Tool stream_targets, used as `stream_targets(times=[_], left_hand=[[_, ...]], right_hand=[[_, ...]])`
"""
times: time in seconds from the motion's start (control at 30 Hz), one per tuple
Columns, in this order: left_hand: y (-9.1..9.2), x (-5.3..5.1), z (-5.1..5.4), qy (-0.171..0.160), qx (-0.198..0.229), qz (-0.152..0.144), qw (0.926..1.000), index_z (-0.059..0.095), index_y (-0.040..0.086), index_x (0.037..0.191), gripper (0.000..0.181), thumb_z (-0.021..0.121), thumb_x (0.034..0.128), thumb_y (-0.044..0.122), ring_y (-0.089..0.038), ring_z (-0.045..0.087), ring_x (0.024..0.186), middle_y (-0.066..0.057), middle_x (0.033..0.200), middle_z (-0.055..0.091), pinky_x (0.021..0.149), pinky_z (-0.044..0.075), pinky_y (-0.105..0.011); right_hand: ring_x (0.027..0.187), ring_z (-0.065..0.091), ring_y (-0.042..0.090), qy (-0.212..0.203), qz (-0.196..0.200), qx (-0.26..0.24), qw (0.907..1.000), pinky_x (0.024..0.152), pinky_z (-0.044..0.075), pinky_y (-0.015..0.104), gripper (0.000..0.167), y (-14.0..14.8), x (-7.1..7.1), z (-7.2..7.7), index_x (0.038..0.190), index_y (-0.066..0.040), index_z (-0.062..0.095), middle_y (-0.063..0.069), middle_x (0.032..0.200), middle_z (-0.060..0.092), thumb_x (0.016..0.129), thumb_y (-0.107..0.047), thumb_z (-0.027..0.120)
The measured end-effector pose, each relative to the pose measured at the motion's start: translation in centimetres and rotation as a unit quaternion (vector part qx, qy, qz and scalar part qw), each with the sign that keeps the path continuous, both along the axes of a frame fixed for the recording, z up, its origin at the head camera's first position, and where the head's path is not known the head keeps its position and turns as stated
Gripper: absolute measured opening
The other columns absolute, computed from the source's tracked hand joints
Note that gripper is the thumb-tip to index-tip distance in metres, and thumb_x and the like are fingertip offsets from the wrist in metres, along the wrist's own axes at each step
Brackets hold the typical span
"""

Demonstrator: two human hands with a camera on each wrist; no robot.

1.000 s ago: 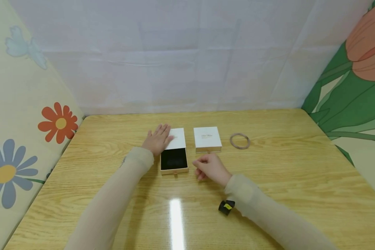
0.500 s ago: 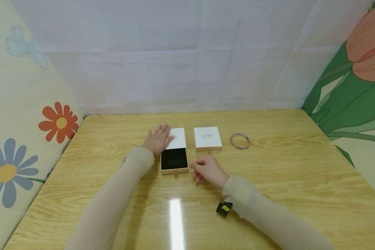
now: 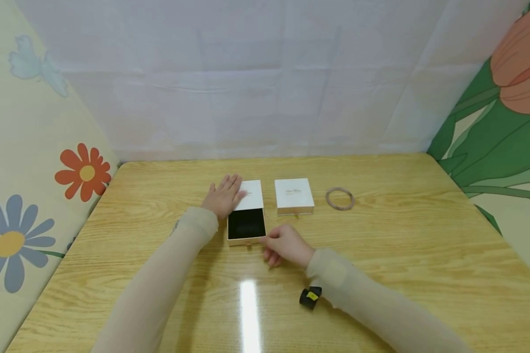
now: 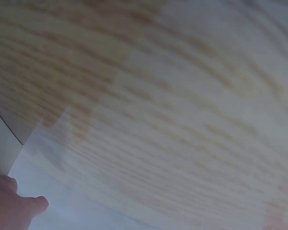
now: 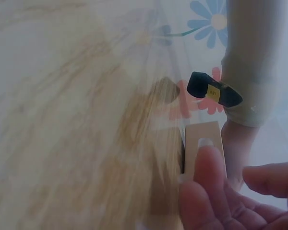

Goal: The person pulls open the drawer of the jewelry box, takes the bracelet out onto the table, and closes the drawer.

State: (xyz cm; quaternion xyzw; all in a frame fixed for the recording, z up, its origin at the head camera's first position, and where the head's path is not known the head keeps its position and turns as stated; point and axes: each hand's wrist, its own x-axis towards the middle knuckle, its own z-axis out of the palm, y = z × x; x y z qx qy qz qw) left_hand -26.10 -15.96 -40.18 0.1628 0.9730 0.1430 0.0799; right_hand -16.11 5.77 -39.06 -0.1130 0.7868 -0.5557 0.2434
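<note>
Left hand: the left hand (image 3: 223, 200), left of the frame's centre, lies over the left part of the white sleeve (image 3: 253, 195), fingers straight and clenched on nothing. Too little pressure there could let the whole box skid if the drawer is nudged. Its palm covers the sleeve's left edge; in the left wrist view only dim fingertips show, at the lower left.
Drawer: the drawer (image 3: 247, 241), near the centre, stands out towards the bottom of the frame, its interior black. A push on one corner alone could skew it and make it jam. How deep the lining goes is lost in the dark.
Right hand: the right hand (image 3: 287, 245), just right of centre, has its fingertips at the drawer's front right corner. Whether they pinch or merely touch it, the pictures cannot tell; its own fingers block the contact in the right wrist view.
White box: the second white box (image 3: 294, 196), right of centre, could be knocked if that hand swings upward. Its gold lettering is too small to read.
Bracelet: the bracelet (image 3: 340, 198) lies farther right, untouched; a sweeping sleeve could shift it. Its material is unclear.
</note>
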Motion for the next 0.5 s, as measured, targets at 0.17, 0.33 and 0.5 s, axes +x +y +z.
stream_targets(times=[0.17,0.33,0.5], left_hand=[[0.0,0.0,0.0,0.001,0.003,0.001,1.0000,0.011,0.008,0.157,0.063,0.021,0.1067,0.045,-0.027,-0.001,0.148,-0.008,0.163,0.006,0.115,0.001,-0.058],[0.1,-0.1,-0.1,0.003,0.001,0.004,1.0000,0.011,0.008,0.157,0.063,0.021,0.1065,0.046,-0.026,0.000,0.148,-0.008,0.163,0.007,0.115,0.001,-0.058],[0.0,0.0,0.0,0.002,0.000,0.003,1.0000,0.010,0.008,0.157,0.063,0.020,0.1066,0.046,-0.026,-0.001,0.148,-0.008,0.163,0.006,0.115,0.001,-0.058]], right_hand=[[0.045,0.057,0.008,-0.014,-0.004,-0.007,0.9999,0.046,0.051,0.024,0.032,-0.6,0.3,-0.1,0.075,0.013,0.065,0.005,0.058,0.063,0.098,-0.009,0.057],[0.045,0.057,0.009,-0.026,-0.001,-0.007,0.9996,0.046,0.052,0.025,0.032,-1.1,0.5,0.0,0.075,0.011,0.065,0.006,0.059,0.063,0.098,-0.009,0.058],[0.046,0.059,0.010,-0.030,0.003,0.003,0.9995,0.045,0.052,0.024,0.031,-1.5,0.6,-0.3,0.077,0.010,0.068,0.007,0.061,0.065,0.098,-0.010,0.058]])
